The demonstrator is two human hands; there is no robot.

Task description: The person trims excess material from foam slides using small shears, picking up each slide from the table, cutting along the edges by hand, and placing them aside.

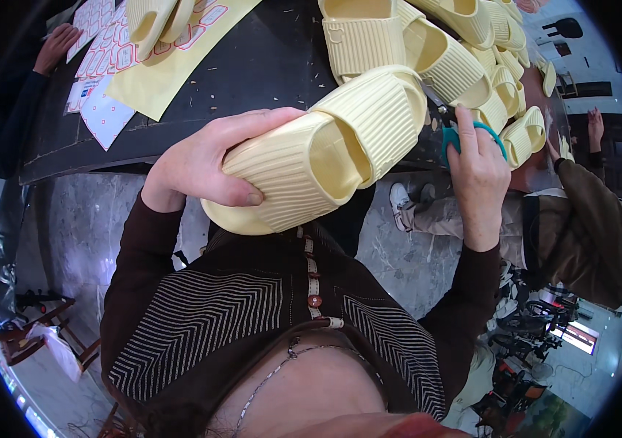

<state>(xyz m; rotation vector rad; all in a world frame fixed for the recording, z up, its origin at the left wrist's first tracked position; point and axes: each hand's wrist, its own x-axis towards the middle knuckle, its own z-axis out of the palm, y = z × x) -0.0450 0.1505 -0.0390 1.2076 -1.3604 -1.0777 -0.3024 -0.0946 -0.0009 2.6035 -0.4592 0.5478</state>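
My left hand (205, 157) grips a pair of pale yellow ribbed slippers (373, 120) that are fitted together, its thumb across the nearer one and its fingers partly hidden behind. The slippers are held at a slant in front of my chest, over the near edge of the dark table. In my right hand (480, 182) is a pair of scissors with teal handles (499, 136), fingers through the loops. The scissor blades point away toward the far slippers, just right of the held pair's end, and the index finger lies along them.
Many matching slippers (366, 45) are heaped at the back right of the dark table (252, 80). Sheets of red-bordered labels (110, 55) and yellow paper (154, 87) lie at the left, under two more slippers (152, 22). A person's hand (57, 47) rests at far left; another person (581, 212) is at right.
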